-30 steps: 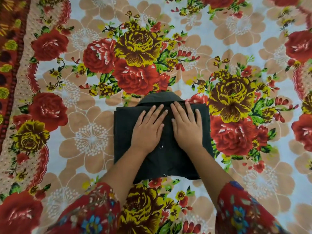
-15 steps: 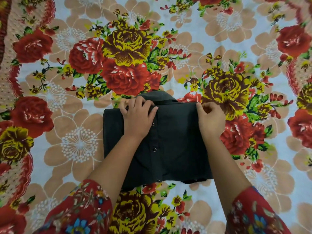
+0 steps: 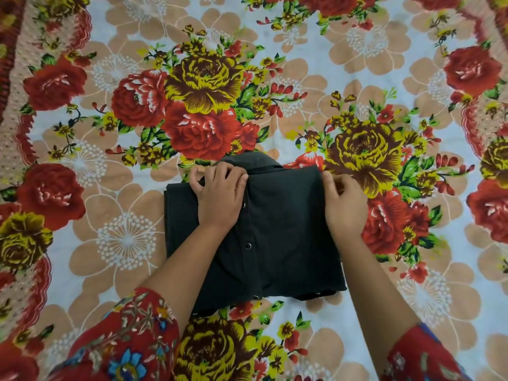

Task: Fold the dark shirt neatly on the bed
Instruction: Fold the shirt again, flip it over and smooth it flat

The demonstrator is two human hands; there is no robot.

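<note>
The dark shirt (image 3: 286,232) lies folded into a compact rectangle in the middle of the bed, its collar poking out at the far edge and metal snaps showing down its front. My left hand (image 3: 220,196) grips the far edge of the fold near the collar with curled fingers. My right hand (image 3: 343,204) pinches the far right corner of the fold. Both forearms reach across the shirt from the near side.
A bedsheet (image 3: 110,243) printed with big red, yellow and tan flowers covers the whole bed. Its dark red patterned border runs along the far left (image 3: 11,37). My red floral sleeves show at the bottom of the view.
A second ago both hands lay flat side by side on the middle of the shirt. They have spread apart and now curl round its far edge, left near the collar, right at the corner.
</note>
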